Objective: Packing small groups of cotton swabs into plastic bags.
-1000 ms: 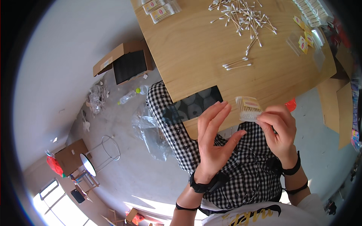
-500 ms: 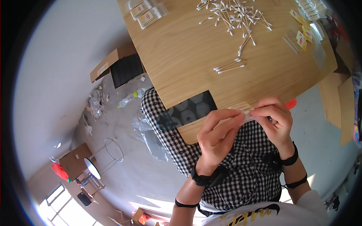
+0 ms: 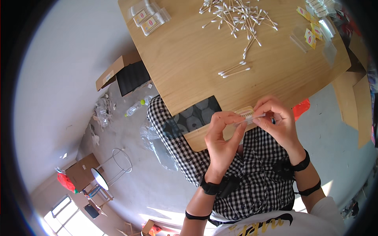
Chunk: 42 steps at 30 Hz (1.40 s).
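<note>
Clear film edges the small swab packet (image 3: 246,113), which is up in the air between both hands, just over the near side of the desk (image 3: 189,63) and the checked cloth (image 3: 260,185) on the lap. The left hand (image 3: 218,145) is nearly closed at the tips: thumb and forefinger pinch the packet's left end, with a rounded gap between them further back toward the palm. The right hand (image 3: 281,128) is just as narrow, thumb and bent forefinger gripping the film edge (image 3: 258,116) at the other end; whether its remaining fingers touch the packet, I cannot tell.

For this step, which looks like working that edge with the fingertips, the left pinch is best kept firm, so that the packet does not twist. The right thumb and forefinger do well to press squarely and evenly, drawing the film straight rather than bunching it; a crease or a caught swab head would likely spoil the line. Pressure belongs on the film alone, as the thin sticks could bend if squeezed. A pile of loose swabs (image 3: 244,19) and three swabs (image 3: 238,72) lie on the desk, well apart from both hands
</note>
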Tool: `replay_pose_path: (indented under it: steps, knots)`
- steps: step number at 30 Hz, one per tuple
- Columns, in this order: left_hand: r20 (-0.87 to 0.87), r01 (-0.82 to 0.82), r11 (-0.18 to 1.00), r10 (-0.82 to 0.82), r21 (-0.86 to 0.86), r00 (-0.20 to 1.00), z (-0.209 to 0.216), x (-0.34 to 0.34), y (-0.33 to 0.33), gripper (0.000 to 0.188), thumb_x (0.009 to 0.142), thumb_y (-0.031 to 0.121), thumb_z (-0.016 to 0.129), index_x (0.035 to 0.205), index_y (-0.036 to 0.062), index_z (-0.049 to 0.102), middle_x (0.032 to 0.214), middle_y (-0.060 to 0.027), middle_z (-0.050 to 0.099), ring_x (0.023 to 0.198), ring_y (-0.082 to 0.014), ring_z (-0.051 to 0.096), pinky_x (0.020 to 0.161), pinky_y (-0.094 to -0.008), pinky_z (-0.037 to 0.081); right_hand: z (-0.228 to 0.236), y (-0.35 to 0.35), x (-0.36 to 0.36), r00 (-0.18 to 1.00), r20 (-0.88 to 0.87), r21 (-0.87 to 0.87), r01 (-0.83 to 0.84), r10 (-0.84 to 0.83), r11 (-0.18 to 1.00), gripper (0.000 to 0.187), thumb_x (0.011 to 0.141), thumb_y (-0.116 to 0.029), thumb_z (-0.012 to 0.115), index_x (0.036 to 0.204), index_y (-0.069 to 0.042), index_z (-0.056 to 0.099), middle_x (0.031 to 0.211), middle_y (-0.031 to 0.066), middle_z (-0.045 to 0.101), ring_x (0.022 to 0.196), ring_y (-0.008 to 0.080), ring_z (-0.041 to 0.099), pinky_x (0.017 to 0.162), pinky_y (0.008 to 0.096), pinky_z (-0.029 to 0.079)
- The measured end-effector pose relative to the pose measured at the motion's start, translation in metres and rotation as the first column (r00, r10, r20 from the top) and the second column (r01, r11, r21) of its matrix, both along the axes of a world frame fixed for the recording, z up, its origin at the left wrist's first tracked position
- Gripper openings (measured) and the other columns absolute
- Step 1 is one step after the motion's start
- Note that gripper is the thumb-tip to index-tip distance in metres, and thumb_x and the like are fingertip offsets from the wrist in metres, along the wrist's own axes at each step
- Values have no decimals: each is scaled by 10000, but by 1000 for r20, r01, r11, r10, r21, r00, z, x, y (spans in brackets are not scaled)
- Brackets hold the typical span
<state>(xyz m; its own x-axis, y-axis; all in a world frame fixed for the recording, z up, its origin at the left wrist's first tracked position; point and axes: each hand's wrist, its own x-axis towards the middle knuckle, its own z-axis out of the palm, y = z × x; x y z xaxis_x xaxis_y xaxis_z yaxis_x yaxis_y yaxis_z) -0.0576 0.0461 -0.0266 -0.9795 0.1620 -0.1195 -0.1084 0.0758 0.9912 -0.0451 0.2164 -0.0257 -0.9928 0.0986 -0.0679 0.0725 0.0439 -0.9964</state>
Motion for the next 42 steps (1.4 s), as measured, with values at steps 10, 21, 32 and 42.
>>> replay_pose_path:
  steps: [10,21,32,42]
  knots:
    - [160,-28,975,-7,220,987,-12,0,0,128,824,-43,676,949,-14,665,1035,-68,588,965,-150,560,891,-283,445,-2,6,1,957,277,-422,42,84,906,75,850,-12,659,922,-5,639,930,28,626,782,69,619,570,187,462]
    - [-152,80,997,-79,-1,985,-5,0,-3,196,803,-36,716,997,-6,721,1053,-91,644,985,-180,608,847,-289,497,2,0,8,999,35,-139,7,-2,990,73,870,-4,655,937,-4,683,969,58,636,792,112,639,609,226,516]
    - [-461,-67,979,-30,-193,887,9,-11,-6,154,765,-9,748,907,49,754,923,-59,709,855,-164,614,779,-277,453,6,-5,2,986,-161,48,51,-43,998,17,840,26,675,841,9,677,961,59,616,827,109,602,715,237,506]
    - [-399,-76,984,7,-159,917,-6,7,-3,123,778,21,745,893,61,759,918,-53,711,856,-163,616,824,-283,432,-11,-5,24,985,-155,2,80,-79,997,25,861,12,667,886,10,671,968,48,608,826,92,592,688,214,489]
